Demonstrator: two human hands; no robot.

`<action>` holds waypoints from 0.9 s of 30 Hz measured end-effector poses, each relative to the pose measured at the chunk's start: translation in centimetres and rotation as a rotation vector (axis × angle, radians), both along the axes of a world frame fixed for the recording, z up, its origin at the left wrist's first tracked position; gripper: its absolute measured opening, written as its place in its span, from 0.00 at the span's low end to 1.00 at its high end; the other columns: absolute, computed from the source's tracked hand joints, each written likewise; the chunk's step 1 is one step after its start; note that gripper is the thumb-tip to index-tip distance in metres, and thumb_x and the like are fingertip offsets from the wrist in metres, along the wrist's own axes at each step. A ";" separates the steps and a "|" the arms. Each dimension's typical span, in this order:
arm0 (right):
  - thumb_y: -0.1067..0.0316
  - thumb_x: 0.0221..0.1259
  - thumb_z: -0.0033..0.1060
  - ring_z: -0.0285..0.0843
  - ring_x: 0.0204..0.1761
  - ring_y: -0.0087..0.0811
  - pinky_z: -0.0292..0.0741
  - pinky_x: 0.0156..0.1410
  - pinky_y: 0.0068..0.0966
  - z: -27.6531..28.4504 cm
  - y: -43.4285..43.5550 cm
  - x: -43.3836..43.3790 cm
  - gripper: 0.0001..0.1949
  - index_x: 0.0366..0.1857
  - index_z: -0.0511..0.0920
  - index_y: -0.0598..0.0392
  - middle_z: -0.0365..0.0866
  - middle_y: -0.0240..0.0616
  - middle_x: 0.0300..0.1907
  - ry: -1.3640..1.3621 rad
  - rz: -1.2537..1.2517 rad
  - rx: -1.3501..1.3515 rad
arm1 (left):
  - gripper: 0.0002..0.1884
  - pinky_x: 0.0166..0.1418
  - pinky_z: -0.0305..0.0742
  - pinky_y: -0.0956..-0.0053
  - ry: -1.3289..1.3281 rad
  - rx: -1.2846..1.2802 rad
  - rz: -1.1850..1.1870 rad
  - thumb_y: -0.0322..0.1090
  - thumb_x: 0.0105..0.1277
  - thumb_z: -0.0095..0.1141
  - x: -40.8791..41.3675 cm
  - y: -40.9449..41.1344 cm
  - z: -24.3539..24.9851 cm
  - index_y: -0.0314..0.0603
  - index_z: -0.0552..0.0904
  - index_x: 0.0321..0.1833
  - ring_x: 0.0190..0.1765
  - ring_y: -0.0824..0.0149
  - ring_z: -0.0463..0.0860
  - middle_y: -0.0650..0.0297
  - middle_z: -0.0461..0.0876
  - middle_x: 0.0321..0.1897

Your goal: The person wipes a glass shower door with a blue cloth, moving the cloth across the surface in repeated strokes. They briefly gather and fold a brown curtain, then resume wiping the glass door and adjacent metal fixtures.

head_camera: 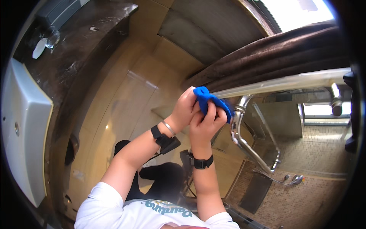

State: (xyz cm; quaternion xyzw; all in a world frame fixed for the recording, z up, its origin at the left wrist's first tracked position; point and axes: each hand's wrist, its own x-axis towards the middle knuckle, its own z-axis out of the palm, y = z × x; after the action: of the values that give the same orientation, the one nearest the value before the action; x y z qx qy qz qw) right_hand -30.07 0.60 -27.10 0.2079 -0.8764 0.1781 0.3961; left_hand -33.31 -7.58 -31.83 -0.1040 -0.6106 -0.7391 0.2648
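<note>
A blue cloth point(203, 98) is bunched between my two hands in front of my body. My left hand point(184, 107) grips its upper left end. Close beside it, my right hand point(208, 118) pinches the lower part with curled fingers. The cloth's right edge comes up to a shiny chrome door handle point(237, 126); whether they touch I cannot tell. That handle is mounted on a clear glass panel point(288, 114), whose pale top edge runs off to the right behind the cloth.
A white basin point(34, 114) sits on the dark marble counter point(85, 37) at left, with a clear glass point(53, 37) near the counter's far end. A brown curtain point(274, 54) hangs beyond the panel. Through the glass, a shower fitting point(297, 179) and mosaic tiles point(291, 200) show.
</note>
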 end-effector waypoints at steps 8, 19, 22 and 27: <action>0.82 0.50 0.62 0.75 0.41 0.48 0.74 0.42 0.38 -11.9 7.4 1.1 0.24 0.56 0.80 0.65 0.74 0.53 0.45 0.140 -0.013 0.106 | 0.28 0.60 0.74 0.58 0.404 -0.680 0.467 0.36 0.63 0.63 1.2 1.3 -11.2 0.30 0.74 0.64 0.55 0.44 0.77 0.42 0.72 0.62; 0.71 0.53 0.58 0.72 0.55 0.51 0.66 0.58 0.49 0.7 12.9 -1.8 0.23 0.56 0.81 0.58 0.77 0.50 0.54 0.607 -0.348 0.263 | 0.28 0.58 0.60 0.54 0.727 -1.062 0.827 0.51 0.60 0.61 -2.5 4.4 0.2 0.47 0.80 0.62 0.55 0.52 0.71 0.47 0.71 0.69; 0.68 0.53 0.59 0.67 0.62 0.50 0.60 0.67 0.51 -0.6 13.7 -2.3 0.21 0.55 0.83 0.50 0.74 0.44 0.60 0.625 -0.348 0.180 | 0.31 0.61 0.62 0.57 0.692 -0.999 0.692 0.52 0.59 0.61 -2.4 4.7 -0.4 0.49 0.77 0.66 0.58 0.54 0.70 0.50 0.70 0.69; 0.62 0.57 0.58 0.66 0.54 0.43 0.62 0.63 0.46 -11.8 16.0 -1.4 0.20 0.56 0.83 0.45 0.71 0.36 0.53 0.483 -0.328 0.153 | 0.32 0.66 0.59 0.51 0.720 -1.113 0.530 0.55 0.60 0.61 -2.1 4.1 -7.4 0.58 0.76 0.68 0.61 0.57 0.70 0.57 0.70 0.71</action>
State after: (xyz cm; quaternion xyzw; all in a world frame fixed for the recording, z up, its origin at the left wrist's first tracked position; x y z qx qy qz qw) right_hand -31.43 16.57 -38.91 0.1292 -0.7895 -0.0093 0.6000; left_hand -35.45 -3.46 -39.24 -0.3094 -0.7767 -0.1482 0.5282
